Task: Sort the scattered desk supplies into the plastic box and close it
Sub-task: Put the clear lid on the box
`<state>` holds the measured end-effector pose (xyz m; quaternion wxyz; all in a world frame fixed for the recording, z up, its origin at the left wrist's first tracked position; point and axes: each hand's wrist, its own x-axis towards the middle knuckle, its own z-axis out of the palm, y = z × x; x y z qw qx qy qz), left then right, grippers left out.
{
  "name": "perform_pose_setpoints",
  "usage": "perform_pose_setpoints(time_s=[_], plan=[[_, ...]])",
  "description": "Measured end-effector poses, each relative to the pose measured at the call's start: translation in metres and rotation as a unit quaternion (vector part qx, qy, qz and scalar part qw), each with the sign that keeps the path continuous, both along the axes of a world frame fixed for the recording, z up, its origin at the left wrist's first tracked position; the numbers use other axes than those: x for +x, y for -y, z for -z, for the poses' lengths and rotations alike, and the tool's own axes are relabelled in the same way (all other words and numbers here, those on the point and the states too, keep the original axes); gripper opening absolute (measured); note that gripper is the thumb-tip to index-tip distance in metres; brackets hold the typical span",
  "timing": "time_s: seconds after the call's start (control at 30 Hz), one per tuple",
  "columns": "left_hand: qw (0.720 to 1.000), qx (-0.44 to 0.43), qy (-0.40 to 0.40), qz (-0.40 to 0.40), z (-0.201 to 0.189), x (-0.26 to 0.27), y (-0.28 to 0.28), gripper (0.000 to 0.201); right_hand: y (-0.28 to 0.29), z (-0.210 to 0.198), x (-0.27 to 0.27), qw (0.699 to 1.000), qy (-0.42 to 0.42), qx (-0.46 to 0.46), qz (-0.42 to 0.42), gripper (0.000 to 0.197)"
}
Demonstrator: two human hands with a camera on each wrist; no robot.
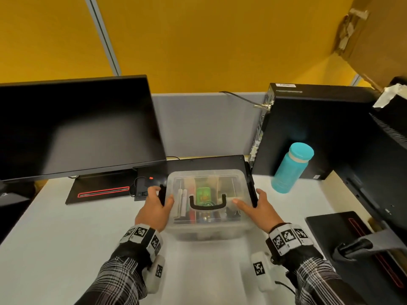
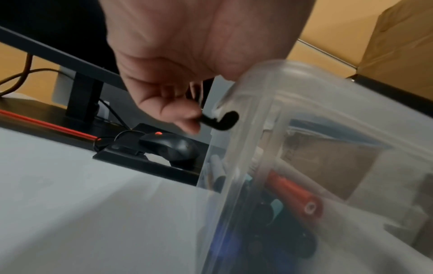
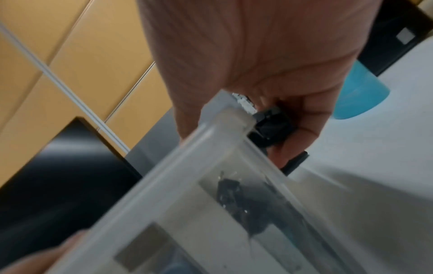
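Note:
The clear plastic box (image 1: 207,233) stands on the white desk with its lid (image 1: 204,176) on and a black carry handle (image 1: 208,205) on top. Pens, a red marker (image 2: 295,192), a green item (image 1: 203,194) and black clips (image 3: 234,194) show through its walls. My left hand (image 1: 157,204) curls its fingers round the black left latch (image 2: 220,120), thumb on the lid. On the other side my right hand (image 1: 257,205) grips the black right latch (image 3: 271,126), with its thumb lying on the lid too.
A dark monitor (image 1: 74,126) and its stand (image 1: 99,190) sit at the left, with a black mouse (image 2: 168,146) beside the box. A keyboard (image 1: 207,162) lies behind it. A teal bottle (image 1: 290,168) and a computer tower (image 1: 308,128) stand at the right.

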<state>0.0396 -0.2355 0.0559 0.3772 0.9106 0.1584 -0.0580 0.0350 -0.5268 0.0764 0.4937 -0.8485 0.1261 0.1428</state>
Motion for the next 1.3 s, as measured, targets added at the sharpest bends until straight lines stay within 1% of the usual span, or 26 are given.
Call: perform_pose_setpoints(time_s=[0.07, 0.13, 0.2, 0.23, 0.33, 0.37, 0.47, 0.57, 0.7, 0.8, 0.93, 1.07, 1.17, 1.3], plan=[[1.000, 0.006, 0.019, -0.007, -0.002, 0.001, 0.001, 0.052, -0.004, 0.006, 0.003, 1.000, 0.015, 0.003, 0.010, 0.088], [1.000, 0.030, 0.006, 0.008, -0.007, 0.003, 0.005, 0.051, -0.006, 0.012, 0.003, 0.999, 0.039, 0.011, 0.018, 0.079], [0.999, 0.022, -0.009, 0.023, -0.011, 0.005, 0.010, 0.050, -0.006, 0.016, 0.001, 0.997, 0.071, 0.003, 0.026, 0.075], [1.000, -0.001, -0.012, 0.022, -0.012, 0.005, 0.012, 0.056, -0.007, 0.016, 0.000, 0.996, 0.086, -0.004, 0.027, 0.074], [0.997, -0.080, -0.008, 0.003, -0.007, 0.004, 0.018, 0.089, -0.009, 0.014, -0.003, 0.993, 0.113, -0.039, 0.013, 0.074], [0.996, -0.088, -0.006, -0.003, -0.006, 0.002, 0.020, 0.093, -0.009, 0.013, -0.004, 0.992, 0.118, -0.050, 0.007, 0.074], [0.996, -0.085, 0.009, -0.014, -0.006, -0.002, 0.026, 0.084, -0.007, 0.012, -0.003, 0.989, 0.125, -0.078, -0.006, 0.072], [0.997, -0.074, 0.013, -0.006, -0.009, -0.003, 0.028, 0.076, -0.010, 0.012, -0.001, 0.985, 0.120, -0.124, -0.021, 0.071], [0.998, -0.053, 0.013, 0.013, -0.012, -0.004, 0.030, 0.069, -0.023, 0.010, 0.005, 0.973, 0.073, -0.219, -0.024, 0.082], [0.998, -0.051, 0.018, 0.020, -0.013, -0.006, 0.032, 0.067, -0.033, 0.003, 0.006, 0.959, 0.055, -0.278, -0.024, 0.095], [0.998, -0.042, 0.031, 0.021, -0.010, -0.008, 0.031, 0.070, -0.035, 0.002, 0.004, 0.950, 0.070, -0.302, -0.030, 0.103], [0.998, -0.043, 0.037, 0.027, -0.005, -0.007, 0.031, 0.074, -0.035, 0.002, 0.004, 0.931, 0.083, -0.351, -0.058, 0.103], [0.998, -0.032, 0.035, 0.031, -0.003, -0.005, 0.030, 0.077, -0.037, -0.001, 0.005, 0.917, 0.092, -0.378, -0.089, 0.097], [0.999, -0.030, 0.023, 0.038, -0.001, -0.003, 0.028, 0.081, -0.038, 0.000, 0.006, 0.912, 0.089, -0.387, -0.105, 0.088]])
